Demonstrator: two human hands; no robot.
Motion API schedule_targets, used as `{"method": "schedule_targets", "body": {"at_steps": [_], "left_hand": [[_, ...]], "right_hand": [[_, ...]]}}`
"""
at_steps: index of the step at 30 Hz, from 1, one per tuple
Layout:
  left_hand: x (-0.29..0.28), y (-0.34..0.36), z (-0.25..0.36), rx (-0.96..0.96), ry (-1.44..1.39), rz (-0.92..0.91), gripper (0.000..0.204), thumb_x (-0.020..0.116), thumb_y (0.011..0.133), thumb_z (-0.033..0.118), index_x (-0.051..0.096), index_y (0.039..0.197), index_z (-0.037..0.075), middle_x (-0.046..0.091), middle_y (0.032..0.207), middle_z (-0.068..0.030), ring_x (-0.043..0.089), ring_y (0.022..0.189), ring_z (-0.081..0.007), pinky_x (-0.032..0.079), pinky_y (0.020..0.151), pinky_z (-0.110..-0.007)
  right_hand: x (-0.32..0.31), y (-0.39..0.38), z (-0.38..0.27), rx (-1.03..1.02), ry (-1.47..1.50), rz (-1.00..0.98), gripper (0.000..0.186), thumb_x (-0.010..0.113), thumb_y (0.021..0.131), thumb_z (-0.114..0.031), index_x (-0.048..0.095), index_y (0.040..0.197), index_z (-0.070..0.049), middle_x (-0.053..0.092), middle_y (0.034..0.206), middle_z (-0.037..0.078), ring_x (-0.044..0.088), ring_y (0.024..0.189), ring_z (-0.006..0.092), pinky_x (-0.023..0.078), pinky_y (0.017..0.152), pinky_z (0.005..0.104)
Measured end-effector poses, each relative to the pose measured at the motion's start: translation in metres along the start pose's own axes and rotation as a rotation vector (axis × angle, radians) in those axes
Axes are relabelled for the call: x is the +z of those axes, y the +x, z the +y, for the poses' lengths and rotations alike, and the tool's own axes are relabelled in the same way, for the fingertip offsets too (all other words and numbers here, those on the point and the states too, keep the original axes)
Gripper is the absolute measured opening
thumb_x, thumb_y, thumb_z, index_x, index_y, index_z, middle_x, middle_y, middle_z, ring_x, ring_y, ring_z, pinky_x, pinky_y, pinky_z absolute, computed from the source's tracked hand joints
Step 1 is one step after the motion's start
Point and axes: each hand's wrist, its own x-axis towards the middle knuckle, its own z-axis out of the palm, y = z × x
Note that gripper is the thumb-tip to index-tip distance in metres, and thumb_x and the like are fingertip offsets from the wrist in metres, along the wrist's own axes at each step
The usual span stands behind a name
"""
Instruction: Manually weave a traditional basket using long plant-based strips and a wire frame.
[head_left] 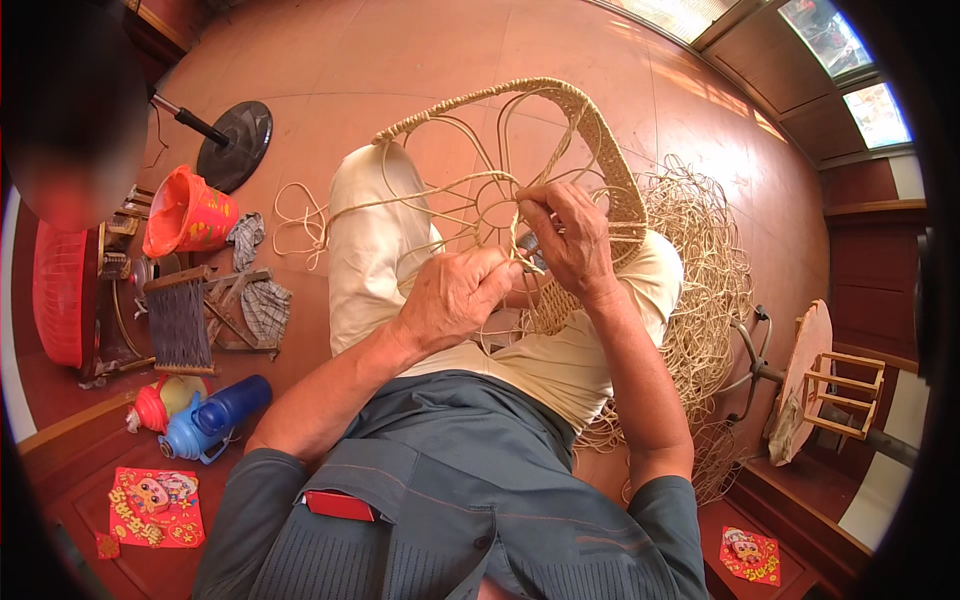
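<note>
A partly woven basket (612,165) of pale straw cord rests across my lap, with a braided rim and looped strands fanning from its middle. My left hand (458,295) is closed, thumb and forefinger pinching a straw cord (420,192) at the lower middle of the loops. Just above and to the right, my right hand (572,235) pinches strands near the point where the loops gather. Something small and dark shows beneath the right fingers, too hidden to name. A loose end of cord trails left past my knee.
A large heap of straw cord (705,290) lies on the floor at my right. To the left are a red bucket (185,215), a folding stool (182,325), a blue bottle (235,400) and a round black stand base (238,145). A small wooden rack (845,395) stands far right.
</note>
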Motion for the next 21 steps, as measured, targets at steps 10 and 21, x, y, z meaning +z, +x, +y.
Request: {"method": "schedule_targets", "body": {"at_steps": [10,21], "left_hand": [[0.021,0.004,0.010,0.302,0.223,0.045,0.036,0.065,0.112,0.028,0.066,0.087,0.001,0.066,0.075,-0.0221,0.068,0.070,-0.0438,0.052,0.063,-0.049],[0.007,0.005,0.018,0.074,-0.048,0.008,0.044,0.062,0.114,0.031,0.062,0.082,0.001,0.060,0.068,-0.0136,0.057,0.060,-0.0236,0.048,0.061,-0.042]], "right_hand": [[0.018,0.002,-0.002,0.078,-0.066,0.124,0.008,0.081,0.098,-0.012,0.074,0.099,-0.007,0.074,0.091,0.009,0.068,0.083,0.0318,0.055,0.075,0.0441],[0.003,-0.004,0.006,0.044,0.030,0.003,0.019,0.079,0.093,-0.007,0.076,0.111,-0.009,0.073,0.097,0.008,0.067,0.086,0.0304,0.056,0.078,0.0427]]}}
